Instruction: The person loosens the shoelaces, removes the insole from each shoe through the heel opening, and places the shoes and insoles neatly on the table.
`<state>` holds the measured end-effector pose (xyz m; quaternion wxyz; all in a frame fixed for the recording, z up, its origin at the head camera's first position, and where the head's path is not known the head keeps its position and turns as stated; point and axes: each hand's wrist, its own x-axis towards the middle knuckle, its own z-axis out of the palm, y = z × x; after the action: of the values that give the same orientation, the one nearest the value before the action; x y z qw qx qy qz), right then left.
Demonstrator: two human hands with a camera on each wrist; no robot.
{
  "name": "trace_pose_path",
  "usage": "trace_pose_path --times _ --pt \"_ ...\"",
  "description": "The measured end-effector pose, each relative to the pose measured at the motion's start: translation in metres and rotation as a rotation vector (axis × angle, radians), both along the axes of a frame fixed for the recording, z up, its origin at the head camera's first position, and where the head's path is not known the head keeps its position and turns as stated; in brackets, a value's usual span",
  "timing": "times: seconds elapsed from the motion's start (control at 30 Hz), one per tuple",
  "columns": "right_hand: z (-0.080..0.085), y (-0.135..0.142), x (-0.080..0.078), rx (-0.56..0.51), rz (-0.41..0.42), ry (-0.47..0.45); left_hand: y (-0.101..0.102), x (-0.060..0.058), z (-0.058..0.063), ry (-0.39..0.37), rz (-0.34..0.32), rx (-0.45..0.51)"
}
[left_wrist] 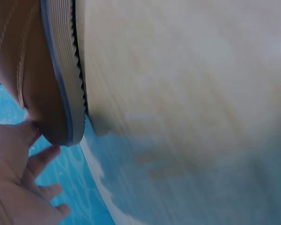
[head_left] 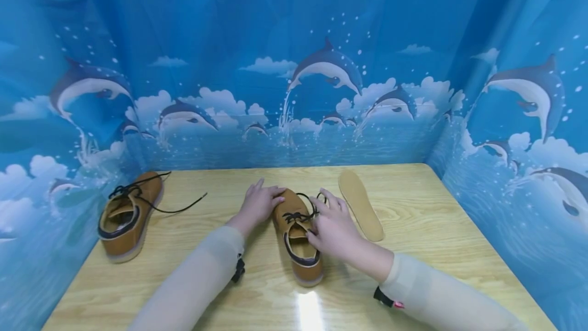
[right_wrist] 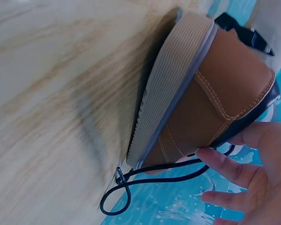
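At the centre of a pale wood-grain table (head_left: 441,249), a brown leather-look lace-up shoe (head_left: 297,230)

From my end of the link, I see the shoe upright on its ridged pale sole (right_wrist: 172,79), toe pointing away from the person. The bare left hand (head_left: 256,206) touches the toe, its fingers extended and spread rather than curled. On my right wrist feed, the bare right hand (head_left: 335,226) pinches the opening's edge, thumb tucked behind the dark collar (right_wrist: 249,117) and index fingertip against the outer side. Thin round black laces (head_left: 294,216) cross the front, and a loop runs past that index finger.

Just beside the right hand, a flat tan insole (head_left: 360,206) lies apart from the shoe. Well to the left, I can make out a matching brown shoe (head_left: 149,188), also upright, one lace stretching out over the wood. Blue curtain printed with dolphins (head_left: 220,29) borders the far edge and both sides.
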<state>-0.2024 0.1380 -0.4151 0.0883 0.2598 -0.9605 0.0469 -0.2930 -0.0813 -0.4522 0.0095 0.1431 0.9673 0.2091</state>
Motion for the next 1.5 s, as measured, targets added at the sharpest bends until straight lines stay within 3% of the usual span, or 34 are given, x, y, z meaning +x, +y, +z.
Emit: trace_pose_path --times 0.13,0.27,0.67,0.83,0.97,1.2,1.5 --pt "0.003 0.001 -0.002 0.009 -0.036 -0.007 0.004 0.008 0.001 0.018 0.041 -0.016" --pt "0.003 0.001 -0.004 -0.013 -0.016 0.021 0.008 0.012 0.002 0.026 0.063 -0.023" --pt "-0.003 -0.002 -0.002 -0.032 0.016 0.046 0.012 0.004 -0.005 0.013 0.020 0.029" --pt "-0.001 -0.002 0.000 -0.024 0.011 0.041 0.011 0.007 -0.004 0.020 0.037 0.049" --pt "0.002 -0.002 -0.001 -0.018 -0.004 0.048 0.007 0.020 0.004 0.055 0.071 0.080" --pt "0.011 -0.003 -0.002 -0.034 0.005 0.078 0.002 0.053 0.023 0.134 0.092 0.093" --pt "0.011 -0.006 -0.003 -0.007 0.014 0.086 0.002 0.092 0.028 0.215 0.110 0.055"
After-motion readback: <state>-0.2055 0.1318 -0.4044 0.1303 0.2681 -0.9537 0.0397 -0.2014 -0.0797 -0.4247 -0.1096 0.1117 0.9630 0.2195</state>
